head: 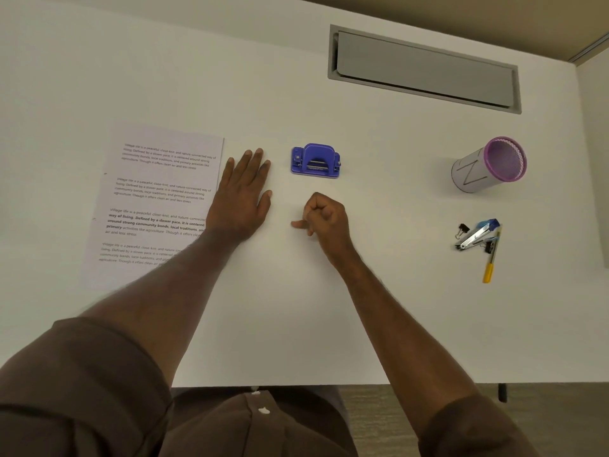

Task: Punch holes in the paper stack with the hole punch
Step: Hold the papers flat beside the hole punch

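A blue hole punch (315, 160) stands on the white desk (296, 308), near its middle. Left of it lies a printed paper stack (155, 199), flat, with text facing up. My left hand (242, 197) rests palm down between the stack and the punch, fingers spread, its heel over the stack's right edge; it holds nothing. My right hand (324, 217) sits just below the punch as a loose fist with the thumb sticking out to the left, and nothing shows inside it. My left forearm covers the stack's lower right corner.
A purple-rimmed mesh pen cup (489, 166) stands at the right. Below it lie a blue stapler (478, 235), a black binder clip (463, 229) and a yellow pen (490, 265). A grey cable hatch (425, 69) is set in the desk's far side.
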Demonstrator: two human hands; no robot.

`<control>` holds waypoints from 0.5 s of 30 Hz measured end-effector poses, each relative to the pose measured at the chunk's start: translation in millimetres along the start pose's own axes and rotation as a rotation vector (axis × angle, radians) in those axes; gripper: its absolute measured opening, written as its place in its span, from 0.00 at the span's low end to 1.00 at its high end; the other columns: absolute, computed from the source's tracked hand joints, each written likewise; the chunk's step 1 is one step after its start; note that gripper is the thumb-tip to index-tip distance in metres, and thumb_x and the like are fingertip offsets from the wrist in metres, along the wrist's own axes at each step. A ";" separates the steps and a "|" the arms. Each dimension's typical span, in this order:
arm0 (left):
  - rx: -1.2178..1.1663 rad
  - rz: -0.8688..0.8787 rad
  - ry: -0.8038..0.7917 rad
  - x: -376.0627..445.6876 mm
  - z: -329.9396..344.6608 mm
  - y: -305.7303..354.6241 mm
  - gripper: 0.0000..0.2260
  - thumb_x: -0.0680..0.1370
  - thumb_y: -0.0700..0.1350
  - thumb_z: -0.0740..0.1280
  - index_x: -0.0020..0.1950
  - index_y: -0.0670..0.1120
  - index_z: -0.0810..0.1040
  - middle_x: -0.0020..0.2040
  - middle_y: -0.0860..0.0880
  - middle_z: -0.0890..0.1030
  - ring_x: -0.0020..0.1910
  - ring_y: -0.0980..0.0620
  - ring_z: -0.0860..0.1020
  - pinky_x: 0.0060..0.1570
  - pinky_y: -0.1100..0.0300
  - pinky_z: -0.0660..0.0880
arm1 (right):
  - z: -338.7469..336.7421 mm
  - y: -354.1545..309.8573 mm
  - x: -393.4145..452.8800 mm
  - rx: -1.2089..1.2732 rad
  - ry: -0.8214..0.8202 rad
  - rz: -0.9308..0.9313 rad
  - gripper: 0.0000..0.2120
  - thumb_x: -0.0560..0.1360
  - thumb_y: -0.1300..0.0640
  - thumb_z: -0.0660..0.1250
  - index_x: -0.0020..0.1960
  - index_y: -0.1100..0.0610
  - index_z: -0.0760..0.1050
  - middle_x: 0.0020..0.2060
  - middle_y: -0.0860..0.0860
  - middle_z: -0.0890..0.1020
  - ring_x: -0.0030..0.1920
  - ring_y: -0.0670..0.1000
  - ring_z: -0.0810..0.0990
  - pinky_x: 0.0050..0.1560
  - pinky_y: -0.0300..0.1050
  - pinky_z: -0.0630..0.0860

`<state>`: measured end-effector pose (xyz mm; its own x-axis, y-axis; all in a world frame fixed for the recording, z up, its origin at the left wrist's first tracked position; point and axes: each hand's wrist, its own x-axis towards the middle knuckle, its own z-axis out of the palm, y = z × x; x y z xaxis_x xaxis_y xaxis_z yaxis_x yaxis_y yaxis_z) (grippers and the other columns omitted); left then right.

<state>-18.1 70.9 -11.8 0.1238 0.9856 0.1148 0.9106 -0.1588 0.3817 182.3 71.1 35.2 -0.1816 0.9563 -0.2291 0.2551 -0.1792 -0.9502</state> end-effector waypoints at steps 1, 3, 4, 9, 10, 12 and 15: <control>0.000 0.003 0.005 0.1 0.1 0.1 0.25 0.83 0.47 0.57 0.80 0.41 0.63 0.82 0.42 0.59 0.81 0.42 0.56 0.80 0.43 0.50 | -7.3 0.5 -2.8 0.021 0.021 0.005 0.07 0.75 0.67 0.60 0.39 0.68 0.70 0.32 0.59 0.72 0.33 0.69 0.78 0.37 0.38 0.78; -0.003 0.003 0.017 0.0 0.1 0.4 0.25 0.83 0.47 0.58 0.79 0.40 0.64 0.81 0.42 0.60 0.81 0.42 0.57 0.81 0.44 0.50 | -23.6 1.9 -9.4 0.075 0.102 -0.002 0.07 0.71 0.65 0.60 0.38 0.69 0.69 0.30 0.56 0.70 0.31 0.60 0.77 0.38 0.44 0.80; -0.005 0.001 0.019 0.3 -0.2 0.5 0.25 0.83 0.47 0.58 0.79 0.40 0.64 0.81 0.42 0.60 0.81 0.43 0.57 0.81 0.44 0.50 | -30.6 3.7 -14.0 0.092 0.125 -0.001 0.07 0.70 0.64 0.60 0.37 0.68 0.69 0.28 0.54 0.69 0.30 0.56 0.75 0.39 0.48 0.82; -0.005 0.004 0.011 0.6 -0.5 2.1 0.25 0.82 0.46 0.58 0.79 0.40 0.64 0.81 0.42 0.60 0.81 0.42 0.58 0.80 0.41 0.52 | -35.8 14.6 -36.5 0.031 0.062 0.041 0.07 0.72 0.66 0.59 0.36 0.68 0.67 0.27 0.56 0.66 0.26 0.47 0.68 0.41 0.64 0.84; -0.006 0.003 0.010 0.6 -0.9 2.2 0.25 0.82 0.46 0.58 0.79 0.40 0.64 0.81 0.41 0.60 0.81 0.42 0.58 0.80 0.41 0.53 | -31.1 15.1 -36.3 0.001 0.049 0.033 0.08 0.73 0.67 0.59 0.36 0.68 0.67 0.28 0.55 0.66 0.26 0.45 0.69 0.41 0.64 0.83; -0.008 0.000 0.002 0.1 -1.3 2.5 0.25 0.82 0.46 0.58 0.79 0.40 0.64 0.81 0.41 0.60 0.81 0.42 0.58 0.80 0.41 0.52 | -19.3 13.7 -30.3 -0.026 0.031 0.009 0.08 0.74 0.67 0.59 0.36 0.67 0.66 0.29 0.51 0.68 0.26 0.42 0.71 0.43 0.64 0.83; 0.000 -0.002 -0.010 0.2 -2.1 2.2 0.25 0.83 0.47 0.57 0.79 0.40 0.63 0.81 0.42 0.59 0.81 0.42 0.57 0.80 0.42 0.52 | -3.6 8.0 -13.3 -0.010 0.036 -0.029 0.09 0.76 0.67 0.59 0.37 0.68 0.67 0.30 0.53 0.68 0.27 0.41 0.74 0.42 0.64 0.83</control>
<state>-16.8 70.6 -9.0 0.1260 0.9865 0.1049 0.9109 -0.1570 0.3815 190.3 57.7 31.4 -0.1546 0.9689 -0.1932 0.2595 -0.1489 -0.9542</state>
